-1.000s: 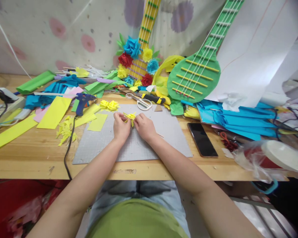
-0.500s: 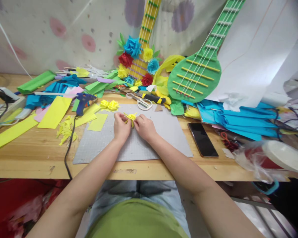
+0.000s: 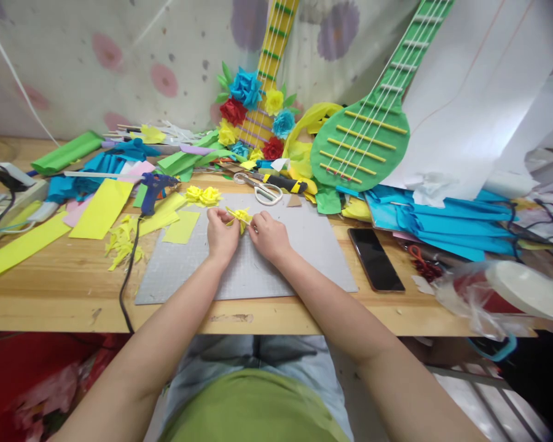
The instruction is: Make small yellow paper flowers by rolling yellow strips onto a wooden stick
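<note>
Between my hands, above the grey cutting mat (image 3: 179, 276), is a yellow paper flower (image 3: 241, 216). My left hand (image 3: 223, 234) pinches its left side with fingers closed. On the other side my right hand (image 3: 270, 236) is closed too, fingertips at the flower's right edge. Parts of the flower are covered by the fingers. Finished-looking yellow paper flowers (image 3: 203, 196) lie just beyond the mat's back left edge. A yellow paper piece (image 3: 181, 227) rests across the mat's left edge, and scissors (image 3: 267, 193) lie at its back.
A blue glue gun (image 3: 153, 191) stands at left, its cord running to the front edge, beside yellow scraps (image 3: 122, 242). A phone (image 3: 376, 259) and a plastic-wrapped tub (image 3: 502, 291) are at right. Behind lean a green paper instrument (image 3: 362, 144) and a yellow one (image 3: 276, 55) with paper flowers.
My left hand has shifted slightly left, and the flower has tilted a little between my fingers. My right hand stays nearly in place. Everything else on the table is unchanged.
</note>
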{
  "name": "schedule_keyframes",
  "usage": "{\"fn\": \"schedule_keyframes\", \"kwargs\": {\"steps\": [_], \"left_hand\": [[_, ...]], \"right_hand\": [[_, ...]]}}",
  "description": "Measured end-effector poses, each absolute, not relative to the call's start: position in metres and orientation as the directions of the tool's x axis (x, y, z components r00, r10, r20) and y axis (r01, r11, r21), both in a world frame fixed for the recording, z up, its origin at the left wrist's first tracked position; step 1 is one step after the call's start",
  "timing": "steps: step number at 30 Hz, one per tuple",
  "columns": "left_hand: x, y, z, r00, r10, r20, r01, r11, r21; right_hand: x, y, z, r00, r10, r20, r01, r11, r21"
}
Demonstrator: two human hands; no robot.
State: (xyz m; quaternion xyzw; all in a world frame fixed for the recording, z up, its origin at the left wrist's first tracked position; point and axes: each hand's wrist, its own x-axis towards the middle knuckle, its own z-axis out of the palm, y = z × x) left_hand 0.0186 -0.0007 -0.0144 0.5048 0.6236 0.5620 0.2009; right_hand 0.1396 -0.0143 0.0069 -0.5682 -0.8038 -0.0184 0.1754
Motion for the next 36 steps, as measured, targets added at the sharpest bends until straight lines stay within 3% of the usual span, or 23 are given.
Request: {"fn": "schedule_keyframes", "kwargs": {"steps": [10,24,30,36], "left_hand": [[0.017,0.001,-0.018,-0.416,0.866,0.278,0.369,-0.119,0.922],[-0.008,0.018,-0.022,-0.523,0.795,0.308,0.252,-0.201,0.947],[-0.004,0.016,-0.022,-0.403,0.89,0.212,0.135,-0.171,0.976],[0.007,0.007,-0.017,-0.26,0.944,0.202,0.201,-0.151,0.968]], "right_hand": [[0.139,-0.017,0.007,-0.239,0.94,0.245,0.925,0.297,-0.238],[0.166,-0.013,0.011,-0.419,0.883,0.213,0.862,0.46,-0.21],[0.172,-0.009,0.012,-0.283,0.906,0.314,0.855,0.387,-0.345],[0.166,-0.009,0.008,-0.209,0.944,0.255,0.864,0.301,-0.403]]}}
